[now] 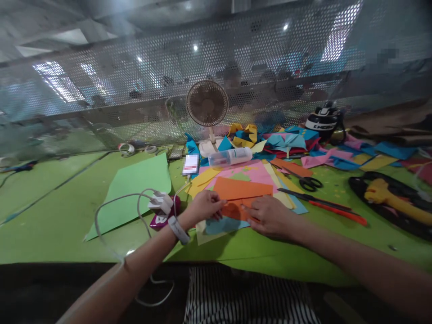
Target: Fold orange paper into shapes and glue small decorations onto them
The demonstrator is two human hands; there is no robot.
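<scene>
A folded sheet of orange paper [243, 187] lies in front of me, over a stack of pink, blue and yellow sheets. At its left edge my left hand [206, 207] is closed, thumb and fingers gripping the paper. My right hand [268, 217] rests on the lower right part of the same sheet, fingers curled and a fingertip pressing near the fold. Blue paper [224, 226] shows under the orange sheet, nearest me. Just right of the stack lie black scissors [310, 183] and a long tool with red-orange handles [337, 211].
A fan [207, 104] stands behind, near a clear bottle [231, 156] and crumpled coloured paper [290, 139]. White chargers [160, 203] with cables sit left, beside a green sheet [135, 189]. A black tray [357, 184] holds a yellow tool [398, 198]. A perforated screen [135, 103] closes the back.
</scene>
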